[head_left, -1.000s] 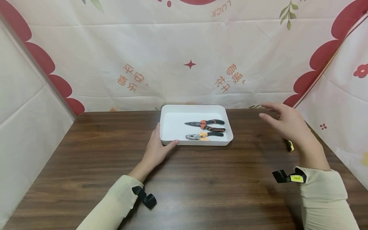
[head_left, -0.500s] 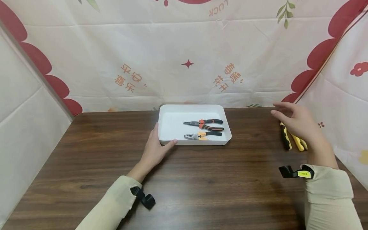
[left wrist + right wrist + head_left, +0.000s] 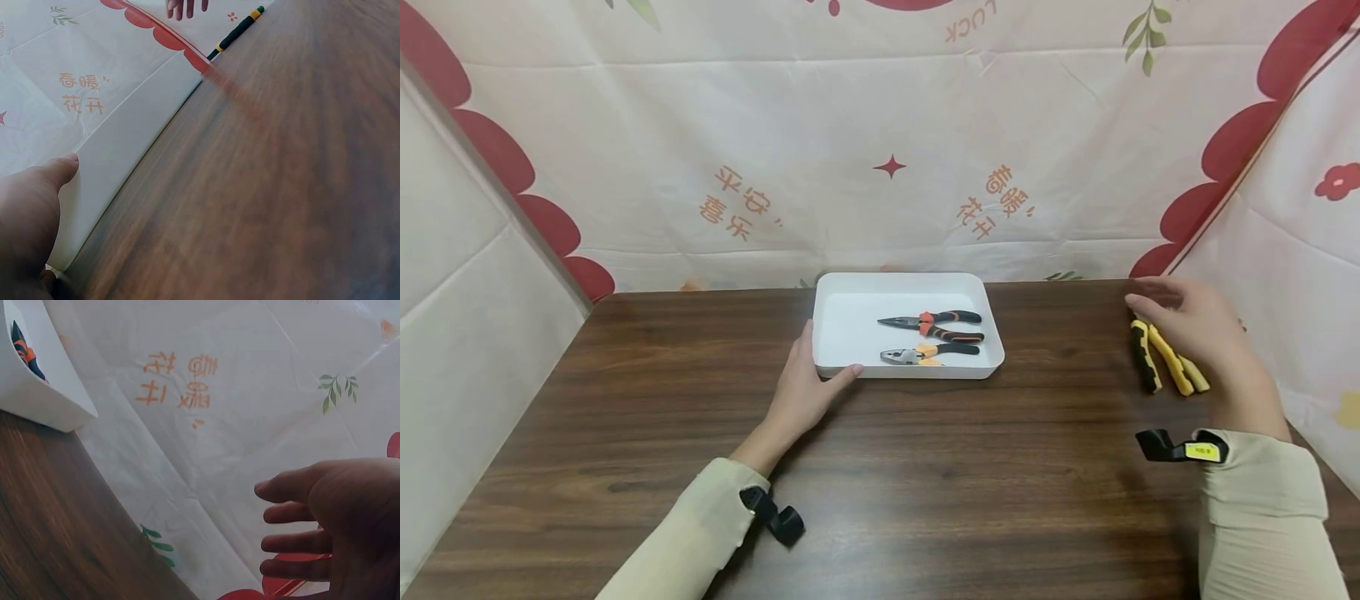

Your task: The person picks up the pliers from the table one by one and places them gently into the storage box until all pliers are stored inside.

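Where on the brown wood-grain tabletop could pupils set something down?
Bare tabletop: left of the left hand; between the beige sleeves, fronting the white rectangular tray; and between tray and yellow-black tool handles. Crowded: the tray's right side, with orange-black pliers and yellow-black pliers, and the far right, where the right hand is over the handles.

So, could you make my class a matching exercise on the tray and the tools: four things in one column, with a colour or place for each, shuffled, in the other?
Things:
1. tray
2. slim-nosed pliers
3. blunt-nosed pliers
4. black-and-yellow handles

Colours and places:
A. in the tray, nearer the viewer
B. outside the tray, on its right
C. orange and black, in the tray
D. plain white

Right pairs: 1-D, 2-C, 3-A, 4-B
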The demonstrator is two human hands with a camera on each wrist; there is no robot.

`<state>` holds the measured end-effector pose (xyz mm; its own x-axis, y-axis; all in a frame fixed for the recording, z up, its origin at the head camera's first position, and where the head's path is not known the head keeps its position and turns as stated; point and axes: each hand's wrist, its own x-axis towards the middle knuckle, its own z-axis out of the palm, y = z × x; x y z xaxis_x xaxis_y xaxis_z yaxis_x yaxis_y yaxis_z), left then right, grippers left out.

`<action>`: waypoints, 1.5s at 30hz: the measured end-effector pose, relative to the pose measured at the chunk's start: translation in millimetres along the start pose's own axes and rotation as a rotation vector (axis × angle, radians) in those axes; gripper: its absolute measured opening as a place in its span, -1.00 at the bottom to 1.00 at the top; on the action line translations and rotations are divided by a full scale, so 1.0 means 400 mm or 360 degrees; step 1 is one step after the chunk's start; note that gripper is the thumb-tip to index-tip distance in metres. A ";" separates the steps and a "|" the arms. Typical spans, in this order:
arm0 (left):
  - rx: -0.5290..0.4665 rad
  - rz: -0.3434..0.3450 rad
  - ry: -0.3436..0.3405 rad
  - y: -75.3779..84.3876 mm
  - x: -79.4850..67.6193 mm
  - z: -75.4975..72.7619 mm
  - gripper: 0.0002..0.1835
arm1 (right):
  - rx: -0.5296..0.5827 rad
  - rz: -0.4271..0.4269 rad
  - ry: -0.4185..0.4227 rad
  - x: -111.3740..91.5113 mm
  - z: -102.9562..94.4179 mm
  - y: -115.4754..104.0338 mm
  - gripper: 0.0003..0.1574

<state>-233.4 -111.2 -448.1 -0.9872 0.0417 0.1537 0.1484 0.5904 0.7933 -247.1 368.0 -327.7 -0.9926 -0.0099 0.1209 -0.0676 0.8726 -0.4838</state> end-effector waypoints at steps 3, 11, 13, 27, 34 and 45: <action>-0.0005 -0.0001 0.0000 0.001 0.001 0.000 0.19 | -0.0021 0.0041 -0.0009 0.000 0.003 0.019 -0.19; -0.0015 0.0006 0.0008 -0.001 0.000 0.001 0.20 | -0.0126 0.0164 -0.0043 0.002 0.019 0.068 -0.14; -0.0011 0.0004 0.0006 -0.001 0.001 0.001 0.20 | -0.0138 0.0187 -0.0060 0.002 0.024 0.077 -0.13; 0.0000 0.0004 0.0008 0.000 -0.001 -0.002 0.19 | -0.0220 0.0221 -0.0166 0.008 0.036 0.114 -0.11; 0.0002 -0.0009 0.0008 0.000 0.000 -0.001 0.18 | -0.0288 0.0262 -0.0234 0.010 0.042 0.129 -0.02; 0.0004 -0.0016 -0.0002 0.003 0.000 -0.001 0.18 | -0.0291 0.0335 -0.0274 0.004 0.048 0.122 -0.04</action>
<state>-233.1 -111.1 -446.9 -0.9887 0.0369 0.1452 0.1386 0.5930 0.7932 -254.0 401.1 -367.8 -0.9864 0.1110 -0.1213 0.1445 0.9374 -0.3169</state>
